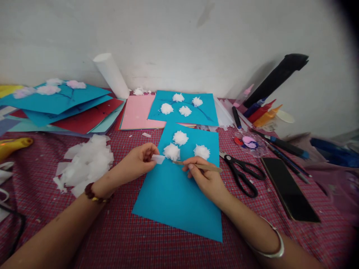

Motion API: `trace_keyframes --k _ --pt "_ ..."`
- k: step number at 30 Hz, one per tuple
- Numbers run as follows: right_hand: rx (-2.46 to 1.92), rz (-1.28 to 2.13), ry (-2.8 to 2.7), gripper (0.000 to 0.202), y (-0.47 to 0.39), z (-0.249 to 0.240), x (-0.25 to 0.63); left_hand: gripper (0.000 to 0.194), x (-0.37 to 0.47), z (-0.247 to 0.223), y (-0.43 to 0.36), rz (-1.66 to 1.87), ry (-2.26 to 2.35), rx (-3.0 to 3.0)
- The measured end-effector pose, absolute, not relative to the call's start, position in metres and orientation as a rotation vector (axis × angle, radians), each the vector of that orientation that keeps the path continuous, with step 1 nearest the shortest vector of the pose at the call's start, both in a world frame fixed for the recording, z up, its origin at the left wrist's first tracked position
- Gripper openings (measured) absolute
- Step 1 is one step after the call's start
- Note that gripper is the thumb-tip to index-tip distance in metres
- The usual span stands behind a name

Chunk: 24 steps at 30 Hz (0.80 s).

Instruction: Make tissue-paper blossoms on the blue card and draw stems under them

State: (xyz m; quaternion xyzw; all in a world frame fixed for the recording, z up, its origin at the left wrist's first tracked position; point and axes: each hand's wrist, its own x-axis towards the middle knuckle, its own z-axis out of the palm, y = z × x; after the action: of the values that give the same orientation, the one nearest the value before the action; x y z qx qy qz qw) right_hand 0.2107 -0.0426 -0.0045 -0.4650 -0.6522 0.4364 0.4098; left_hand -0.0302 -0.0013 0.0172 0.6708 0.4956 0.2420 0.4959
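Observation:
A blue sheet (179, 194) lies in front of me with several fluffy white paper flowers, one (180, 138) at the top, another (172, 152) below it on the left and one (202, 152) on the right. My left hand (141, 158) pinches a small white paper piece (158, 159) at the sheet's left edge. Held in my right hand (203, 175) is a flat wooden stick (207, 167), its tip just below the left flower. White paper pieces (86, 162) are heaped left of my left hand.
Behind lies another blue sheet (207, 106) with white flowers, over pink paper (137, 112). Scissors (241, 172), a phone (288, 188) and paint tubes (262, 112) are at the right. Stacked coloured sheets (89, 116) and a white roll (112, 76) stand at the back left.

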Motion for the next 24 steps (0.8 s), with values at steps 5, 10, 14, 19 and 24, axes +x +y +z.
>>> trace_keyframes --k 5,10,14,19,24 --pt "-1.209 1.069 -1.554 0.019 -0.043 -0.003 0.211 0.021 -0.032 0.018 -0.001 0.514 1.222 1.667" --pt "-1.2 1.103 -1.51 0.019 -0.041 -0.003 0.211 0.013 -0.034 0.024 0.0 0.364 1.199 1.765" --pt "-1.177 1.105 -1.533 0.018 -0.043 -0.001 0.21 0.023 -0.034 0.024 0.0 0.383 1.191 1.784" --pt "-1.096 1.04 -1.818 0.018 -0.046 0.004 0.207 0.026 -0.034 0.02 0.0 0.456 1.232 1.744" --pt "-0.97 0.87 -2.202 0.018 -0.046 0.007 0.207 0.025 -0.041 0.019 0.002 0.514 1.291 1.801"
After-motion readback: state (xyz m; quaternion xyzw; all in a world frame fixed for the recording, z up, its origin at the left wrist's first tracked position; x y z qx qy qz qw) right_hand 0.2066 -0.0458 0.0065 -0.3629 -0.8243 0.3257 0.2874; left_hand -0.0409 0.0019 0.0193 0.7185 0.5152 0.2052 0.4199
